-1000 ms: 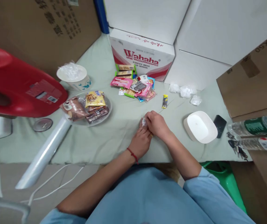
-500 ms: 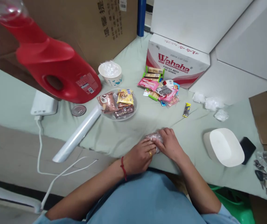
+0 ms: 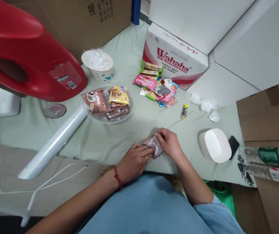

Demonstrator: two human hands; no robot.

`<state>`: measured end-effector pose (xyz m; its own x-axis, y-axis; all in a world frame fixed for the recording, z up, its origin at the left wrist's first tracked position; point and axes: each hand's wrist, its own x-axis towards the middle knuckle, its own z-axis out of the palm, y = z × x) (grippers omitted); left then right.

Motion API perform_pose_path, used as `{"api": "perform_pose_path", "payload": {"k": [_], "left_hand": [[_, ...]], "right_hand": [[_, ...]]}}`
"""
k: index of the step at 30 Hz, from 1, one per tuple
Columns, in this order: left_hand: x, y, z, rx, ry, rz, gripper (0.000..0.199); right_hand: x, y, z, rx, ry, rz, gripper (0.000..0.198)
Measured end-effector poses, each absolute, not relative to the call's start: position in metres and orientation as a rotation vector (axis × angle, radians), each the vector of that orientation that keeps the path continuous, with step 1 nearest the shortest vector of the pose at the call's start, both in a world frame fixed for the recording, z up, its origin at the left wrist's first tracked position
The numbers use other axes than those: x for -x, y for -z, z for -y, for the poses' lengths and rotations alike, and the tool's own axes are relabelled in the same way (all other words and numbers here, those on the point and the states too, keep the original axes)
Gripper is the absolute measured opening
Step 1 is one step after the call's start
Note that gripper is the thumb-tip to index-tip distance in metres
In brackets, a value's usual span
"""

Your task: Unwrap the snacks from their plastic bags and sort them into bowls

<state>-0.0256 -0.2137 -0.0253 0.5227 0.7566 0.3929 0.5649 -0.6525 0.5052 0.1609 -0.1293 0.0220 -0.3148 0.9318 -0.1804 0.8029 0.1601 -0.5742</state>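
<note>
A small brownish-pink packet wrapped in clear plastic film (image 3: 157,149) lies on the cloth at the table's near edge, between both hands. My left hand (image 3: 135,160), with a ring and a red bracelet, is closed over the packet's left side, fingers pressed on it. At its upper right edge, my right hand (image 3: 168,143) pinches the film between thumb and forefinger. Beyond them stands a clear round dish (image 3: 98,118) holding a brown snack packet (image 3: 98,101), a yellow snack packet (image 3: 119,95) and a dark brown packet (image 3: 118,112).
Several wrapped snacks (image 3: 145,82) are heaped against the Wahaba carton (image 3: 176,58). A film roll (image 3: 54,143), paper cup (image 3: 101,73) and large red jug (image 3: 56,71) stand left. On the right are a white bowl (image 3: 204,148), a phone (image 3: 233,146) and crumpled plastic balls (image 3: 207,106).
The camera view has shifted, so the scene sits further left. My hands have moved slightly apart, and more of the wrapped packet shows between them.
</note>
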Motion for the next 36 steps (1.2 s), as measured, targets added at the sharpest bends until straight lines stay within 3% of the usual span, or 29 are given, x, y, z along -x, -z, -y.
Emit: {"api": "perform_pose_path", "payload": {"k": [9, 13, 16, 20, 25, 36], "left_hand": [[0.042, 0.008, 0.232, -2.263, -1.104, -1.085, 0.031], [0.054, 0.006, 0.237, -2.224, -1.225, -1.208, 0.030], [0.069, 0.003, 0.231, -2.144, -1.315, -1.397, 0.029], [0.093, -0.002, 0.222, -1.930, -1.347, -1.699, 0.027], [0.108, -0.002, 0.218, -1.849, -1.386, -1.806, 0.025], [0.116, -0.007, 0.181, -2.164, -1.411, -2.013, 0.036]], "right_hand": [[-0.130, -0.026, 0.172, 1.562, -0.497, 2.592, 0.031], [-0.139, -0.025, 0.169, 1.687, -0.409, 2.653, 0.016], [-0.157, -0.039, 0.148, 1.659, -0.566, 2.495, 0.013], [-0.165, -0.067, 0.109, 1.419, -1.031, 1.969, 0.012], [-0.098, -0.059, 0.073, 0.992, -1.306, 1.598, 0.021], [-0.015, -0.013, 0.075, 1.276, -0.708, 1.901, 0.007]]}}
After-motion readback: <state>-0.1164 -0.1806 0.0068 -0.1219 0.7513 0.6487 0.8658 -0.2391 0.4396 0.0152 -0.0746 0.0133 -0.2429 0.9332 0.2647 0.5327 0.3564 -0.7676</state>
